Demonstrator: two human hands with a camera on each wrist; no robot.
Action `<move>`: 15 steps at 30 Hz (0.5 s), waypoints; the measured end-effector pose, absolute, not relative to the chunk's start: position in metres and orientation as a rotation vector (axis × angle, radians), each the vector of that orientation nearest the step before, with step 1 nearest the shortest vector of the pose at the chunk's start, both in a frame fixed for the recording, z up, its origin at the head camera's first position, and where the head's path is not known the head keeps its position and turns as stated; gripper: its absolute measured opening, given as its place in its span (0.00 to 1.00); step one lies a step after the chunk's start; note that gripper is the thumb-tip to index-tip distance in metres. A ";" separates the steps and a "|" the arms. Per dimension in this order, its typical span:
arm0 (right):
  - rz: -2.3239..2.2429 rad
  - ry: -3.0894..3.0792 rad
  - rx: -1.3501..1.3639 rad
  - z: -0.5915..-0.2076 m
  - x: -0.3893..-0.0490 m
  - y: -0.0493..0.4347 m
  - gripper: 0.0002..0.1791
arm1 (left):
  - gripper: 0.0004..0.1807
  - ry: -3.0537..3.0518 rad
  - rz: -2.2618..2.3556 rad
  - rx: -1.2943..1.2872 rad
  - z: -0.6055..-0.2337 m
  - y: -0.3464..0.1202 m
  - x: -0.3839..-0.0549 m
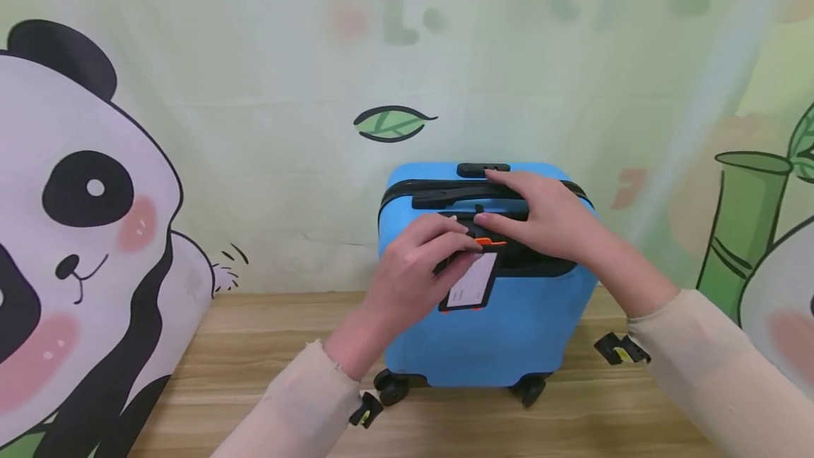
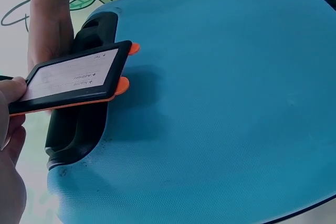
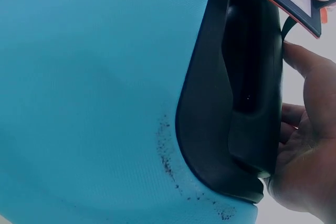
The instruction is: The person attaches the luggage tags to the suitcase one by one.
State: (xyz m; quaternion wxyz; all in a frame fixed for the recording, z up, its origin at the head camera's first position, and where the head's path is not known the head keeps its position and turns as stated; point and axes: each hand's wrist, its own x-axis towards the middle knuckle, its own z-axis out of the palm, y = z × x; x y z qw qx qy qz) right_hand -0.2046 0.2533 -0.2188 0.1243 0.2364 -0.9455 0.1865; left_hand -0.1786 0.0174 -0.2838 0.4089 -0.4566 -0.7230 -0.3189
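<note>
A light blue suitcase point(image 1: 477, 345) stands upright on its wheels, with a black carry handle point(image 1: 439, 198) on top and a black recessed panel point(image 1: 547, 265) below it. My left hand point(image 1: 410, 267) pinches a luggage tag point(image 1: 472, 281) between thumb and fingers, in front of that panel. The tag is black with orange edging; in the left wrist view its white card point(image 2: 71, 75) shows printed lines. My right hand point(image 1: 553, 216) rests over the suitcase top, its fingers extended across the handle. In the right wrist view its thumb point(image 3: 304, 59) is at a thin black strap point(image 3: 287, 26) by the tag.
Wood-grain flooring point(image 1: 273, 373) lies beneath the suitcase. Close behind it hangs a pale green backdrop point(image 1: 254, 126) with a printed panda point(image 1: 127, 161) at left and bamboo point(image 1: 747, 218) at right. Black wheels point(image 1: 393, 387) show at the suitcase's bottom corners.
</note>
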 end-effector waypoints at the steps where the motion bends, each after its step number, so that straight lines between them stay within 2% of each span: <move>1: 0.548 -2.758 0.683 -0.219 -0.205 0.254 0.42 | 0.08 -1.822 -0.803 -1.148 -0.284 0.018 -0.179; 15: 0.611 -2.723 0.674 -0.225 -0.201 0.255 0.41 | 0.07 -1.837 -0.837 -1.119 -0.286 0.021 -0.183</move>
